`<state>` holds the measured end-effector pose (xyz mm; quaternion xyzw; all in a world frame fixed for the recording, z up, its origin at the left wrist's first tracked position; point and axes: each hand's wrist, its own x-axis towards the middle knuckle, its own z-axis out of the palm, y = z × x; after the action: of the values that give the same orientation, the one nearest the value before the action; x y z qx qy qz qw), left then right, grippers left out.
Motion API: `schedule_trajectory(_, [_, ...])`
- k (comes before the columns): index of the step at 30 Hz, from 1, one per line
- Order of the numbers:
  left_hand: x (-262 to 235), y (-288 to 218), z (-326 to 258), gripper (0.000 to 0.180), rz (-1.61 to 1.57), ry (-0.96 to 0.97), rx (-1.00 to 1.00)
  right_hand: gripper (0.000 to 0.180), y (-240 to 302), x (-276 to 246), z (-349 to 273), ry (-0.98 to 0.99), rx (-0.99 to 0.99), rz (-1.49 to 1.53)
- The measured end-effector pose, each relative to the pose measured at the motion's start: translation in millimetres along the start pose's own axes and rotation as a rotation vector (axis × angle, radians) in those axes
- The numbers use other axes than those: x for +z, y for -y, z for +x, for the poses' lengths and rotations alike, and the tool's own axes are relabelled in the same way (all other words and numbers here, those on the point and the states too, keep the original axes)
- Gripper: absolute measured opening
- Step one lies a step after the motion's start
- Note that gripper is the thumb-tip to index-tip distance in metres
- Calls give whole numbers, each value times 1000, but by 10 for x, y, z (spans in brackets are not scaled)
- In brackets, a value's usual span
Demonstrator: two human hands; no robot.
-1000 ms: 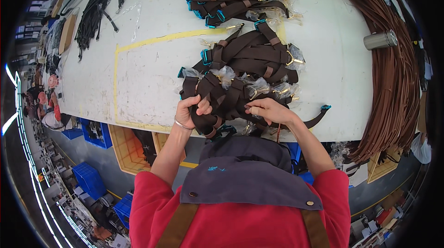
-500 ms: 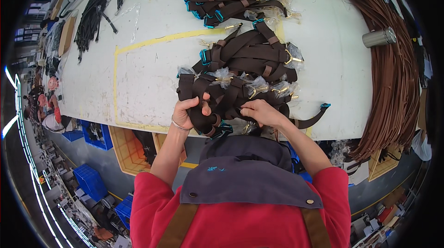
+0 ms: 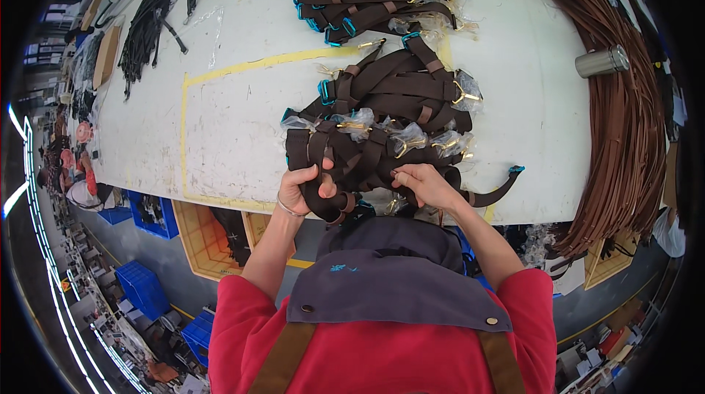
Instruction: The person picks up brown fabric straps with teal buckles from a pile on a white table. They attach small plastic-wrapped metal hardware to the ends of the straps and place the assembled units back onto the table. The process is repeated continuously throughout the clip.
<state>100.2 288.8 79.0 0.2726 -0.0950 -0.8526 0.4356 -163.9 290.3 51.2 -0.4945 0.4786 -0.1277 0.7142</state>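
Left hand point(image 3: 305, 187) and right hand point(image 3: 424, 185), fingers clenched on soft, limp brown straps point(image 3: 345, 174); best taken mid-strap, clear of bagged metal rings point(image 3: 411, 141).

Matt brown woven straps point(image 3: 382, 93); glossy clear plastic wrapping point(image 3: 411, 137) over brass-coloured metal buckles; white table point(image 3: 242, 129) scuffed.

A heap of dark brown straps point(image 3: 382, 115) with gold buckles in clear wrap lies at the white table's near edge, one looped strap point(image 3: 323, 199) lifted off it.
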Motion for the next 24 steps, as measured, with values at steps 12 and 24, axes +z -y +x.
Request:
schedule_trajectory(12, [-23, 7, 17, 22, -67, 27, 21, 44, -102, -79, -22, 116, 185, 491])
schedule_trajectory(24, [-119, -33, 37, 22, -76, 79, 47, 38, -206, -66, 9, 181, 219, 446])
